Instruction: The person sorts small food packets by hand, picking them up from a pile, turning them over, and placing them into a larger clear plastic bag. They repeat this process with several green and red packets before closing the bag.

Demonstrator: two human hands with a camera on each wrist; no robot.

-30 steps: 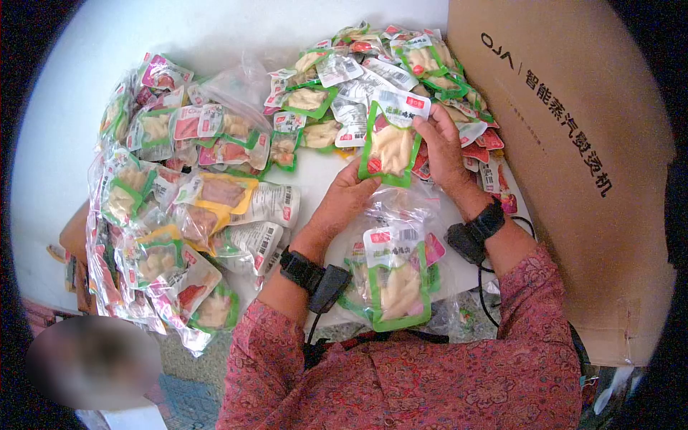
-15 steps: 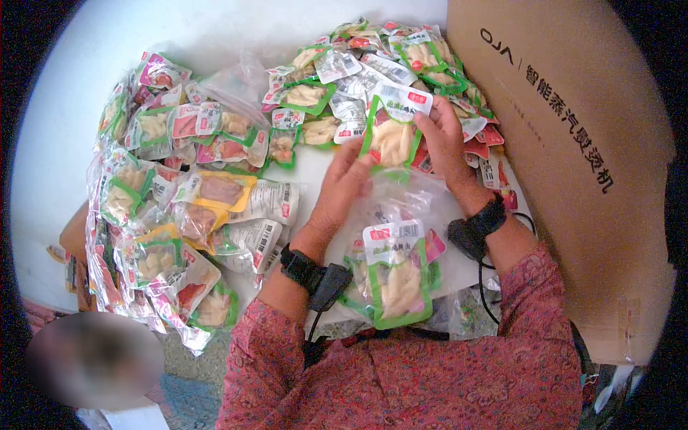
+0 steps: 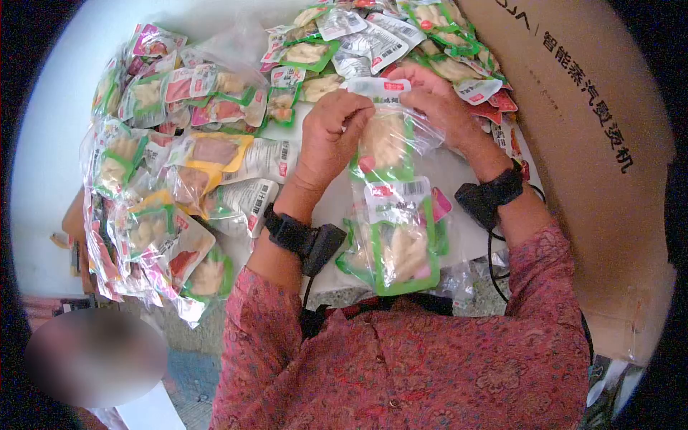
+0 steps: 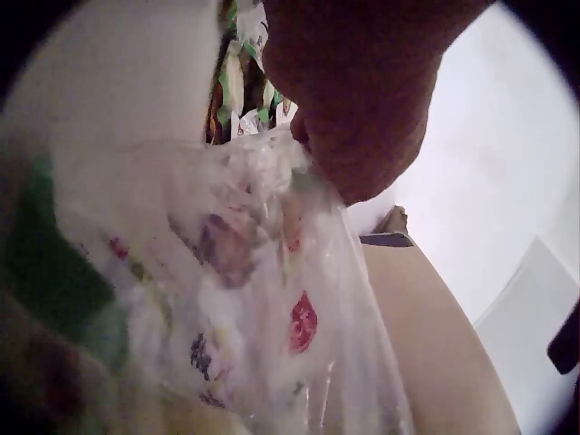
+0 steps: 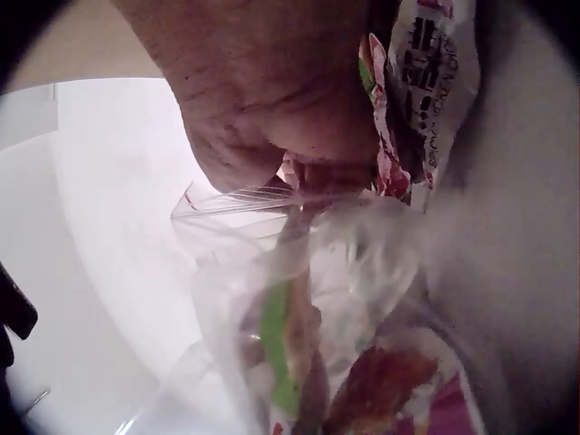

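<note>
A clear plastic bag (image 3: 424, 130) spans the space between the two hands in the head view. My left hand (image 3: 326, 136) pinches its upper edge on the left, fingers curled. On the other side, my right hand (image 3: 446, 107) grips the edge near the top of a green-bordered food packet (image 3: 387, 140). This packet of pale food shows through the film, its white top between the hands. Below it, closer to the body, another green-bordered packet (image 3: 403, 251) lies in the bag. In the right wrist view, the bag's stretched film (image 5: 240, 204) meets the fingertips.
Left of the hands lies a large pile of food packets (image 3: 215, 154), some in clear plastic. Another heap of packets (image 3: 304, 54) fills the back of the white table (image 3: 326, 226). A tall cardboard box (image 3: 573, 186) stands along the right side.
The held packet has gone from above the bag to behind its film. Both hands have shifted from gripping the packet to the bag's upper edge. The head view has tilted slightly.
</note>
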